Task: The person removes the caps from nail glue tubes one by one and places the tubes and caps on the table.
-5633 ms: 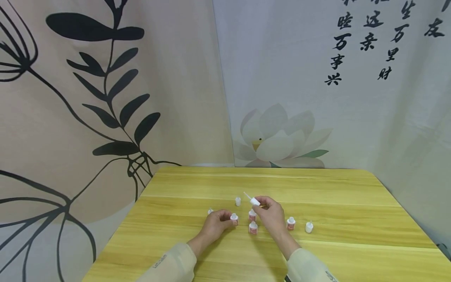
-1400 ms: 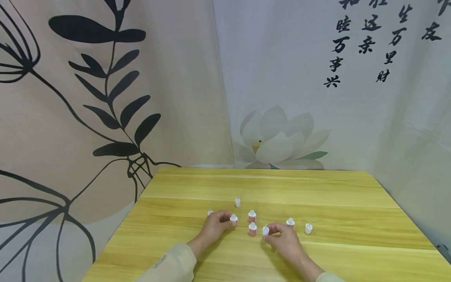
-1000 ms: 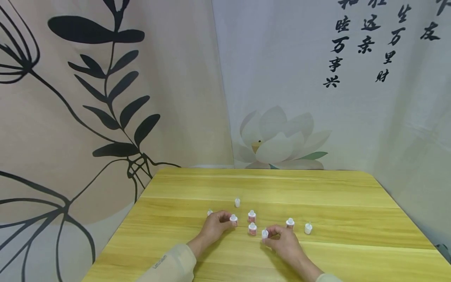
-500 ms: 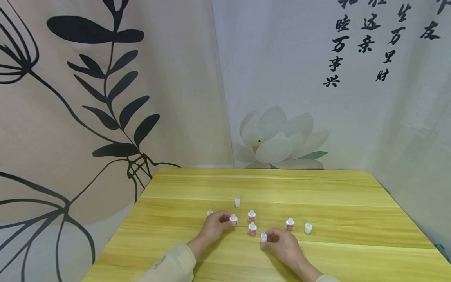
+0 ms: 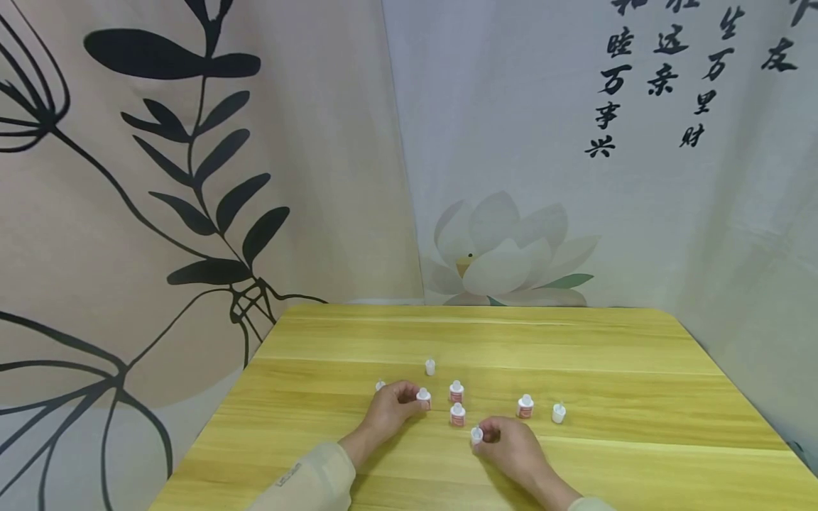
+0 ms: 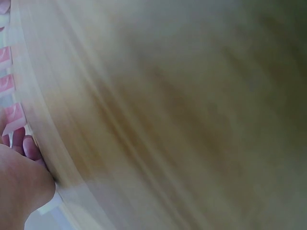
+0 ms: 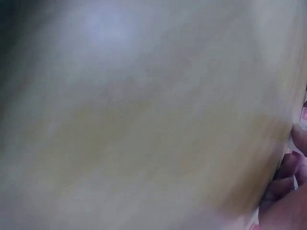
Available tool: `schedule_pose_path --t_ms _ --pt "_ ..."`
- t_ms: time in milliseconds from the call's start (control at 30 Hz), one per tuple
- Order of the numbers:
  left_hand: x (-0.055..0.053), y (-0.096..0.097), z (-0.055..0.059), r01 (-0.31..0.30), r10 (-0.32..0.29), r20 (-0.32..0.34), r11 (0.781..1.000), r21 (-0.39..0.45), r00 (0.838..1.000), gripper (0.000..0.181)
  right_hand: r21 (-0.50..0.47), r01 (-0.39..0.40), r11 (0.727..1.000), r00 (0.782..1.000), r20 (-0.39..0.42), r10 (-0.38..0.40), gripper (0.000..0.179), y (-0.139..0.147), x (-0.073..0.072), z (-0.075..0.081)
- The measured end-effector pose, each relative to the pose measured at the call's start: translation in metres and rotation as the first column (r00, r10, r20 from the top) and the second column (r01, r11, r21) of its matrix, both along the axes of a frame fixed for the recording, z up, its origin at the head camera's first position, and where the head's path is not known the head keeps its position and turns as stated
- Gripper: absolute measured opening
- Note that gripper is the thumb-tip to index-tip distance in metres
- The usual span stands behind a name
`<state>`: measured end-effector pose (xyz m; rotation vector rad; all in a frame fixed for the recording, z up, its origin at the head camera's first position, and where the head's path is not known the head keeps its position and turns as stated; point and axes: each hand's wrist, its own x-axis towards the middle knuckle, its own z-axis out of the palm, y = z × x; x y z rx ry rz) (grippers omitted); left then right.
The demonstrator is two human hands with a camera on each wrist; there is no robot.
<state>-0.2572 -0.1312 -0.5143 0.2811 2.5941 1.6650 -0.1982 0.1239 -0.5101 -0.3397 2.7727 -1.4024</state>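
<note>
In the head view my left hand (image 5: 391, 410) grips a small bottle (image 5: 424, 399) with a white top and pink label between thumb and fingers. Its label (image 6: 14, 117) shows at the left edge of the left wrist view. My right hand (image 5: 516, 446) pinches a white applicator cap (image 5: 476, 434), stem upward, close to the tabletop; I cannot tell if it touches. Between the hands stand two similar uncapped bottles, a back one (image 5: 456, 391) and a front one (image 5: 457, 414). The right wrist view mostly shows blurred wood, with part of the right hand (image 7: 288, 191) at its edge.
Another uncapped bottle (image 5: 525, 407) stands behind the right hand, with a white cap (image 5: 559, 413) to its right. One more cap (image 5: 430, 367) stands farther back. A further cap (image 5: 380, 385) is partly hidden behind the left hand. Everything is on a wooden table (image 5: 626, 369).
From above the back bottle, my right hand has brought the applicator cap down to the front right, turning its stem upward, then edged slightly nearer. My left hand stays on its bottle.
</note>
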Motion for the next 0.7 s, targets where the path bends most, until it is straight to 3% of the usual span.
schedule_pose_path --t_ms 367,700 --pt "0.0002 -0.0003 0.0019 0.014 -0.014 0.005 1.000 0.013 1.000 0.018 -0.016 -0.013 1.000 0.999 0.037 0.014 0.028 0.0016 0.0002 0.0014" --pt "0.0007 0.0000 0.0028 0.008 -0.007 0.014 0.999 -0.032 1.000 0.018 -0.030 -0.011 0.999 0.999 0.036 0.012 0.035 0.0015 0.0013 0.0018"
